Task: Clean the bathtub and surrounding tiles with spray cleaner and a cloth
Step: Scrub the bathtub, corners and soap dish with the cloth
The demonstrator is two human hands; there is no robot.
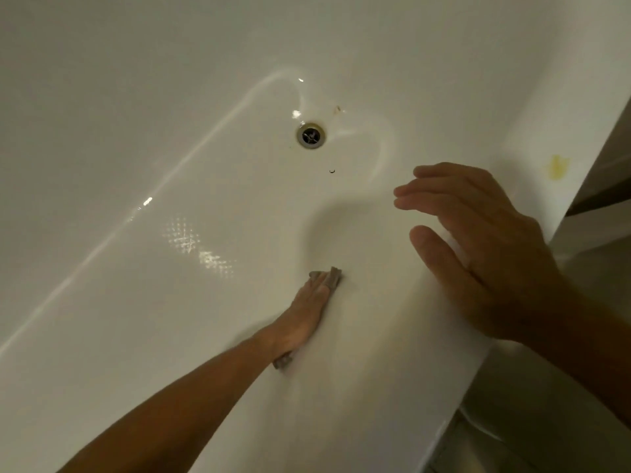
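I look down into a white bathtub [170, 319]. My left hand [305, 314] reaches deep into the tub and presses a small grey cloth [330, 276] flat against the near inner wall; cloth ends show past the fingertips and by the wrist. My right hand [478, 247] hovers over the near rim [426, 370], fingers relaxed and holding nothing. No spray bottle is in view.
A metal drain [310, 135] sits in the tub floor, with a small brown speck [338, 108] and a dark fleck [332, 171] near it. A yellow stain [556, 167] marks the rim at right. Past the rim lies a darker floor [512, 438].
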